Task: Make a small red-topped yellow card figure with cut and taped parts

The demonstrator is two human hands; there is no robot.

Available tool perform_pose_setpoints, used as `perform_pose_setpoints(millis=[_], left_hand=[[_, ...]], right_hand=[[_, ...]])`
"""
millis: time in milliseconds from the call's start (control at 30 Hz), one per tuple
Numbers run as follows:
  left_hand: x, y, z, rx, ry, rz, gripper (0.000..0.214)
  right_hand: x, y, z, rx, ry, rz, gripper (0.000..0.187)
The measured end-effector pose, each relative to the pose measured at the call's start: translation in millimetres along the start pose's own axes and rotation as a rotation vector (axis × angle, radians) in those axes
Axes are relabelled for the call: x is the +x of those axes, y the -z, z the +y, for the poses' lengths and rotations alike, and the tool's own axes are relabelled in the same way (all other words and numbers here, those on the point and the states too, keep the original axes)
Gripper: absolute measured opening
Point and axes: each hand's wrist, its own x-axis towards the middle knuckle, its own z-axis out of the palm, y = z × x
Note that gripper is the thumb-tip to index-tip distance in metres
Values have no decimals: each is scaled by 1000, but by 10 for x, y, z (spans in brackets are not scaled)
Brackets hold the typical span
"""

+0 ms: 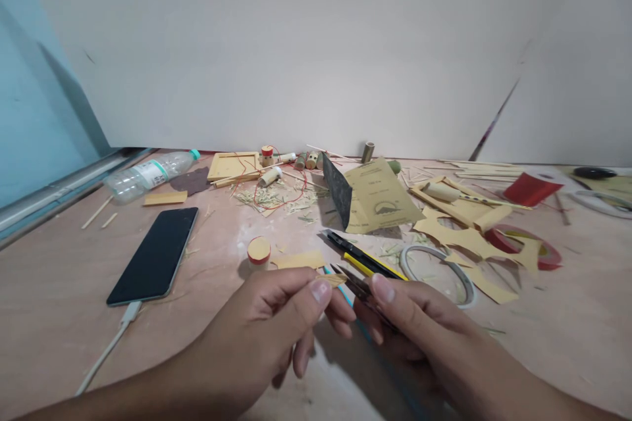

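Both hands near tabletop (567, 316) front edge: left hand (261, 325) pinches bamboo sliver (334, 279), right hand (424, 329) grips snips (358, 286) at its tip; trimming, likely needs steady pinch.

We see a pale pinkish wooden tabletop (567, 329) strewn with craft litter. On its left lie a black smartphone (154, 255) face up with a white cable (111, 345) plugged in, and, farther back, a clear plastic bottle with a green cap (148, 175) on its side. Near the middle we find a short bamboo cylinder with a red-rimmed top (259, 252), a yellow-and-black utility knife (365, 258) and a folded tan sandpaper sheet (380, 200). To the right lie a grey tape ring (461, 279), tan paper offcuts (464, 237) and a red tape roll (548, 253).
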Motion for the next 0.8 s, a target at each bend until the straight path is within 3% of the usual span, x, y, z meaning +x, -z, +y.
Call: perform_pose_setpoints(millis=[800], left_hand=[[37,18,18,-40,-13,18,41]], right_hand=[[-9,5,-10,-70,-21,-7,58]])
